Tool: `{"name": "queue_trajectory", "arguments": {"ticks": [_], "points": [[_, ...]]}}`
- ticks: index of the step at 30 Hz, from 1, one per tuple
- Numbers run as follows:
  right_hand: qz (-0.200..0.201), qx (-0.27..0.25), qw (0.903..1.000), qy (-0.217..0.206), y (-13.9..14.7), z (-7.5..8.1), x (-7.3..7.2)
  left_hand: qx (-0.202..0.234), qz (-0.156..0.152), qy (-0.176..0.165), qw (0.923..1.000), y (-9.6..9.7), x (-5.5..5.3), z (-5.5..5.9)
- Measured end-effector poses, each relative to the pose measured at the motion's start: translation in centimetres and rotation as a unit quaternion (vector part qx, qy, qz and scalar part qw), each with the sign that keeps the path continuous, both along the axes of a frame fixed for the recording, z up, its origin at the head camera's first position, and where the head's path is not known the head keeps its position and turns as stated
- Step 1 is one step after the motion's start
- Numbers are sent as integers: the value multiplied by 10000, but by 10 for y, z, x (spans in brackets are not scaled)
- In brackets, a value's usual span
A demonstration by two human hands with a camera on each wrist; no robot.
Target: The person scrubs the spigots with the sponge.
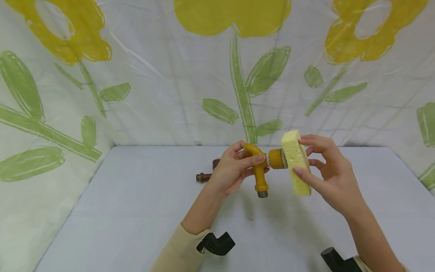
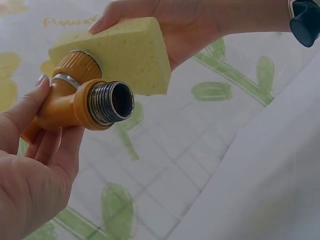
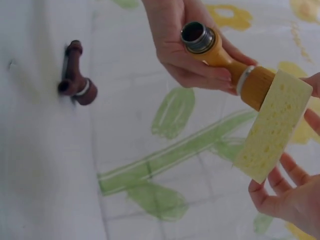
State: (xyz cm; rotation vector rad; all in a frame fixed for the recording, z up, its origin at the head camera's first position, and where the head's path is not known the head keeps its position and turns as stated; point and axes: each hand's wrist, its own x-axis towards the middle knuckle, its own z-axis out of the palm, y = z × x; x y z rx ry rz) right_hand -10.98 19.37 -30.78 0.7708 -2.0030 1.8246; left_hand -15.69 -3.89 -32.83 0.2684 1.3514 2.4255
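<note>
My left hand (image 1: 228,172) grips a yellow tap (image 1: 260,174) by its body, with the thumb across the front. The tap's threaded metal end points down in the head view, and its ribbed knob (image 1: 276,158) faces right. My right hand (image 1: 334,177) holds a pale yellow sponge (image 1: 296,164) by its edges between thumb and fingers. One broad face of this block touches the end of the knob, as the left wrist view also shows. Both things are held up above the table.
Behind the left hand, a dark brown tap (image 3: 75,75) lies on the white table (image 1: 136,211), partly hidden in the head view. A white sheet (image 1: 163,94) printed with yellow flowers and green leaves hangs behind and beside the table.
</note>
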Motion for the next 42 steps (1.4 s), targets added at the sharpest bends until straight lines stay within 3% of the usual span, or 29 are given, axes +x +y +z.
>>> {"name": "queue_trajectory", "arguments": {"ticks": [5,12,17,22,27,34,38,42], "points": [[-178,-64,9997,-148,0,2,-1,-7,-26,81,10000,1,1,1],[151,-116,9998,77,-4,0,2,-116,176,-47,9998,2,3,2],[135,-237,9996,-41,-1,0,1,-86,-185,79,9998,2,4,1],[8,-309,9993,-222,1,-1,-3,215,-538,83,9983,3,5,-2],[-241,-149,9988,-405,4,-5,-9,477,-566,-60,9972,3,4,-3],[-513,164,9973,-493,12,-9,-14,720,-348,-365,9961,0,3,-1],[-545,189,9969,-541,17,-9,-15,910,-467,-288,9943,-3,-1,-5],[-576,252,9962,-599,20,-8,-16,1052,-733,-6,9917,-7,-4,-10]]}}
